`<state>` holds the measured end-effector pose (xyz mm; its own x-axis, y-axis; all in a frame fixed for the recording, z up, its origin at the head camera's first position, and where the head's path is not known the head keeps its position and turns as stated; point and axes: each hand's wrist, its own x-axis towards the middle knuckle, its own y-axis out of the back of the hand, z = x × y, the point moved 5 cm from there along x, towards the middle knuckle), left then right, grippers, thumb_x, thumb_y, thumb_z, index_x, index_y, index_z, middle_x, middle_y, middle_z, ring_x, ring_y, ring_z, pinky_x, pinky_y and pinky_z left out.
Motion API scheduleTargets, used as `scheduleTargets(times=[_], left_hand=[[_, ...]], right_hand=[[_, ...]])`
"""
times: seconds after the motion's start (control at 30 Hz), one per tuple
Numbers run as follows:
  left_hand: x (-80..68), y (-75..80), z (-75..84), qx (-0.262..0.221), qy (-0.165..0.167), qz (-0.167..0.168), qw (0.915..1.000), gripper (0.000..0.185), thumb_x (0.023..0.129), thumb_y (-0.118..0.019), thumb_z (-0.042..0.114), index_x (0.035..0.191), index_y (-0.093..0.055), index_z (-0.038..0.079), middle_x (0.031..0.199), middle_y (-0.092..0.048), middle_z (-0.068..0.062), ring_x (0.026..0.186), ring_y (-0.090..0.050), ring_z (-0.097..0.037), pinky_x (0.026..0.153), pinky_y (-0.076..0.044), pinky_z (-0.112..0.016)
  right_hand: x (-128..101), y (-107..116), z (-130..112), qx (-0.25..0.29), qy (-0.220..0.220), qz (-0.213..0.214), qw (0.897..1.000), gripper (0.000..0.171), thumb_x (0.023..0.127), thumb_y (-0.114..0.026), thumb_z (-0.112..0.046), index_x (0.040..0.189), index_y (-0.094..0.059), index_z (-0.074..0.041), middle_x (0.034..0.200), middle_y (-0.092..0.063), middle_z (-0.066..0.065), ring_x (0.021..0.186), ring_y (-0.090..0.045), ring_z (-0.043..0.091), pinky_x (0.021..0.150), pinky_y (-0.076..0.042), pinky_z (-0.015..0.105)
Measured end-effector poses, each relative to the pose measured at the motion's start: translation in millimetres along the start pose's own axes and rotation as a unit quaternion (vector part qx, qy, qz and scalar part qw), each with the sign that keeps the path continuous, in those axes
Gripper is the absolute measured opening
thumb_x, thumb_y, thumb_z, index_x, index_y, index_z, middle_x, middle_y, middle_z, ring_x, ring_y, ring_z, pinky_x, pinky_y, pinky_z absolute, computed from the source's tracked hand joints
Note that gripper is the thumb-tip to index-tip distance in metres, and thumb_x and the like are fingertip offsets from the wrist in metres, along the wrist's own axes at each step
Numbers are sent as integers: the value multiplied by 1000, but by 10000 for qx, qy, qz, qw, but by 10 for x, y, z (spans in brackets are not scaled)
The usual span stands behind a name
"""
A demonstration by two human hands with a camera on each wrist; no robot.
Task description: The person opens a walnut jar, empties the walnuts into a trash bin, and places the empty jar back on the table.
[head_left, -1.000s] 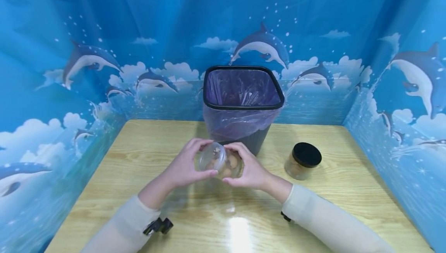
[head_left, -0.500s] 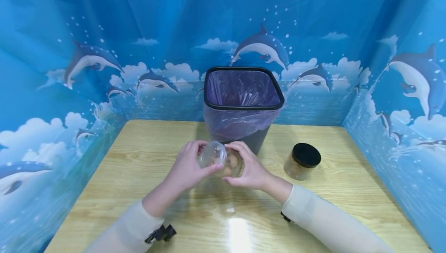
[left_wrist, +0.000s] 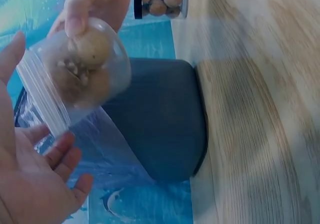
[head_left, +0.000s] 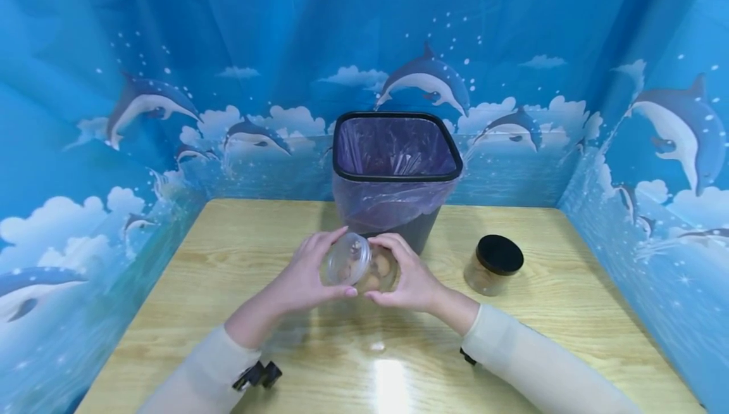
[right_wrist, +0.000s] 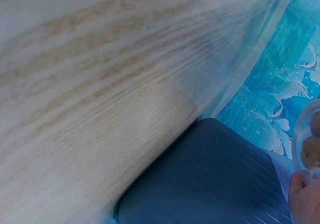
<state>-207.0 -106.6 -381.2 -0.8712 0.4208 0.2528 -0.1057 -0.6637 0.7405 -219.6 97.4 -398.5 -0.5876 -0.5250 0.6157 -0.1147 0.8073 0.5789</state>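
Observation:
A clear jar of round brown pieces that look like walnuts is held tilted in front of the bin. My right hand grips its base end, with the thumb below and fingers over the top. My left hand curves round the clear ridged lid; its thumb lies on one side and its fingers on the other. The lid is on the jar. In the right wrist view only the edge of the jar and part of the right hand show.
Behind the hands stands a dark bin with a purple liner and black rim. To the right, a second jar with a black lid stands on the wooden table. A blue dolphin-print curtain surrounds the table.
The left hand turned about the lid: its thumb came up over the lid half a second ago and is now back lower. The right hand and jar stay nearly still.

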Motion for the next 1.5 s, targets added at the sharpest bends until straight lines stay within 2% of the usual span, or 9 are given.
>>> scheduleTargets(times=[0.23, 0.43, 0.73, 1.03, 1.23, 1.37, 1.5], left_hand=[[27, 36, -5, -90, -198, 47, 9998, 99, 71, -87, 52, 152, -41, 19, 140, -50, -7, 128, -45, -31, 105, -38, -62], [40, 32, 10, -115, -83, 111, 9998, 96, 69, -87, 53, 147, -46, 15, 135, -52, -5, 126, -46, -28, 105, -39, -58], [36, 11, 46, 32, 313, 382, 9988, 92, 70, -85, 58, 141, -50, 10, 127, -56, -7, 117, -50, -28, 97, -45, -53], [26, -8, 93, 347, 889, 566, 9938, 88, 75, -79, 63, 136, -53, 6, 123, -60, -8, 116, -52, -30, 105, -34, -56], [12, -5, 121, 400, 1152, 595, 9907, 87, 75, -78, 62, 137, -53, 5, 123, -61, -8, 118, -51, -31, 104, -34, -56], [8, -2, 120, 424, 1070, 539, 9919, 97, 74, -79, 62, 144, -46, 5, 127, -59, -10, 121, -49, -32, 105, -34, -58], [4, 13, 95, 308, 759, 381, 9959, 107, 71, -83, 59, 153, -35, 11, 135, -53, -11, 127, -44, -32, 107, -32, -61]], right_hand=[[-4, -3, 16, -11, 47, 28, 10000, 91, 62, -93, -19, 139, -48, -6, 135, -52, 9, 124, -51, 24, 109, -40, 33], [-3, 5, 9, 5, 55, 16, 10000, 91, 62, -93, -19, 140, -47, -6, 134, -52, 9, 123, -51, 24, 109, -40, 35], [7, 0, 31, -100, 127, 70, 9998, 91, 62, -93, -20, 140, -48, -7, 134, -52, 9, 123, -51, 24, 109, -40, 34], [8, -16, 43, -231, 67, 81, 9997, 90, 63, -93, -23, 140, -48, -9, 133, -53, 8, 122, -52, 24, 109, -40, 35], [11, -18, 43, -244, 55, 91, 9996, 89, 63, -93, -24, 139, -49, -9, 133, -53, 7, 123, -51, 24, 109, -40, 35], [11, -14, 46, -243, 22, 94, 9997, 90, 62, -93, -24, 139, -49, -8, 133, -53, 8, 123, -51, 24, 110, -40, 36], [7, -12, 46, -240, -21, 34, 9997, 90, 62, -93, -23, 139, -48, -8, 133, -52, 8, 123, -51, 24, 110, -40, 36]])
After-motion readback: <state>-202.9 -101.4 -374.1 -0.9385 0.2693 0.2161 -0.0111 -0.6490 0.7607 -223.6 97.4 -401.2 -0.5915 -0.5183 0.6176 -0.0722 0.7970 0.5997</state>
